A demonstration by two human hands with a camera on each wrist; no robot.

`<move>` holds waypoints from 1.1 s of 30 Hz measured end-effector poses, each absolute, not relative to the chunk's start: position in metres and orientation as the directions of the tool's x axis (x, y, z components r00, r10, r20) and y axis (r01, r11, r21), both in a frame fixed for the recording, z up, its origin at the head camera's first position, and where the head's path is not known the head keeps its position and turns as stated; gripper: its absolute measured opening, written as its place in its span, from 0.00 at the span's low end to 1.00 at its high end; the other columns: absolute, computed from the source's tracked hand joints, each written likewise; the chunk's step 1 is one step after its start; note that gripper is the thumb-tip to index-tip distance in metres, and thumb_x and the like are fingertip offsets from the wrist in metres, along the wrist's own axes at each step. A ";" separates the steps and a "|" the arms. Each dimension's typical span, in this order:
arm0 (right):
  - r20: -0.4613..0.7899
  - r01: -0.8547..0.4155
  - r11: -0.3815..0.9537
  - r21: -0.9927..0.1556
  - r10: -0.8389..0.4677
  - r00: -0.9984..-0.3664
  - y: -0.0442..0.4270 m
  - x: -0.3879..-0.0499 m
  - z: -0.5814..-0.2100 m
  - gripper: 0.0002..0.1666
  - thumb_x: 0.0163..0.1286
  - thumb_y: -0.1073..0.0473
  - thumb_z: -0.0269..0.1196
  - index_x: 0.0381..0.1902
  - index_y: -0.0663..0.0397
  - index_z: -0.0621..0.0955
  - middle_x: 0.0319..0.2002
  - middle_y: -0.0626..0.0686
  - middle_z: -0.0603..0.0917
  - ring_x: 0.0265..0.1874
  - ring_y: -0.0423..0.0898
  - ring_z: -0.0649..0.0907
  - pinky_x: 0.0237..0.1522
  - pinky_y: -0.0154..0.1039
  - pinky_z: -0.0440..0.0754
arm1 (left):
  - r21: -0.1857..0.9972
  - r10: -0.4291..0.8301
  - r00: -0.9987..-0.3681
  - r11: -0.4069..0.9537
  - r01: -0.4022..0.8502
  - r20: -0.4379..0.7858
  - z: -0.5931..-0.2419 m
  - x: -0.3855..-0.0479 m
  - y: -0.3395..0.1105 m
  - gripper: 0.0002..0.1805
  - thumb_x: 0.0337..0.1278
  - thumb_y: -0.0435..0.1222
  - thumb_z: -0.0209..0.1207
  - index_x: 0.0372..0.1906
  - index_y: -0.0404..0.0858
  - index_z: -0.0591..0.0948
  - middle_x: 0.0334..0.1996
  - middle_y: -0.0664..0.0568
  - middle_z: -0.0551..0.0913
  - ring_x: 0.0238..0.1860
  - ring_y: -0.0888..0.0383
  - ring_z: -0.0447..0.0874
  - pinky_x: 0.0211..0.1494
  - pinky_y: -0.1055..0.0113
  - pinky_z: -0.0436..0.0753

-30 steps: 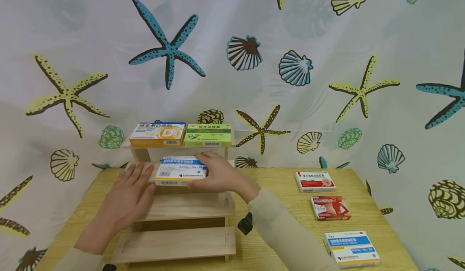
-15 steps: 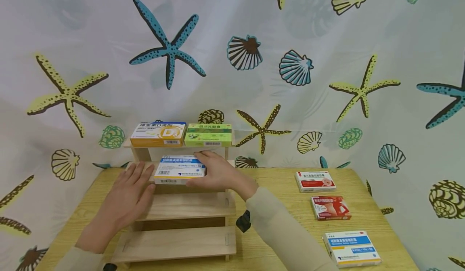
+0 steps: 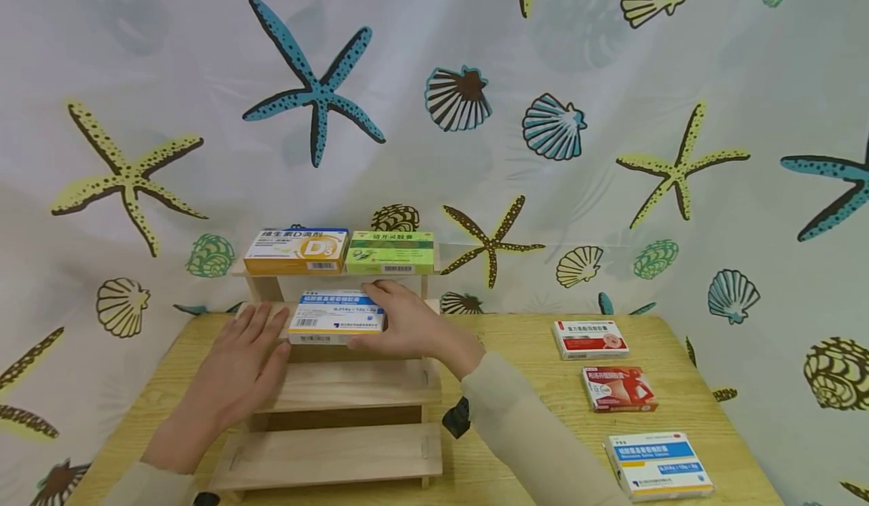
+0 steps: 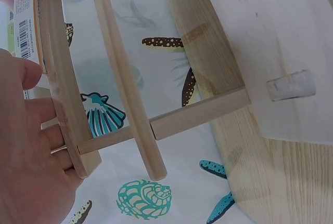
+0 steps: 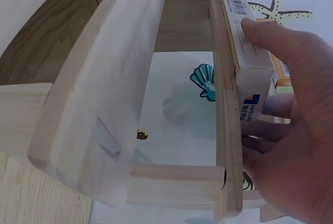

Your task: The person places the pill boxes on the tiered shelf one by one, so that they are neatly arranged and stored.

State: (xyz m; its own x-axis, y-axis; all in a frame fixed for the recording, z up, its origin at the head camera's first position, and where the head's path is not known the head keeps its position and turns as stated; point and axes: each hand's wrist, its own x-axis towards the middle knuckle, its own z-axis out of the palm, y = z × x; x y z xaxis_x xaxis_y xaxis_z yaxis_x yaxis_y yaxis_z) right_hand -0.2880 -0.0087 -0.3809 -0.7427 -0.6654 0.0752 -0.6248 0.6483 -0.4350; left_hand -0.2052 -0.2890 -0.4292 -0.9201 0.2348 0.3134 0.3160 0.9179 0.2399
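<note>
Your right hand (image 3: 416,329) was clamped on the 3 o'clock end of the white-and-blue box (image 3: 333,314), thumb on its near side; your left hand (image 3: 237,370) lay with fingers straight at the box's 9 o'clock, resting on the wooden stand (image 3: 353,453). The box was at the second tier (image 5: 226,130) from the top, with the orange-and-white box (image 3: 296,252) at its 11 o'clock and the green box (image 3: 390,253) between 1 and 2. Its near edge seemed to reach the tier's lip, so letting go too soon might have tipped it forward; too hard a push could have shifted the stand. The right wrist view showed the box's end panel against the board, which your hand hid in the head view; only the latter showed the red box (image 3: 619,389) at 3 o'clock.
</note>
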 end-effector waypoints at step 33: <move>0.421 -0.614 0.558 -0.558 -0.447 -0.789 0.122 -0.233 -0.395 0.26 0.70 0.51 0.73 0.62 0.52 0.85 0.62 0.54 0.87 0.65 0.55 0.85 0.65 0.57 0.84 | 0.168 0.332 -0.881 0.899 0.404 0.338 -0.426 -0.210 -0.299 0.30 0.84 0.45 0.44 0.78 0.30 0.69 0.76 0.24 0.65 0.76 0.21 0.60 0.79 0.32 0.62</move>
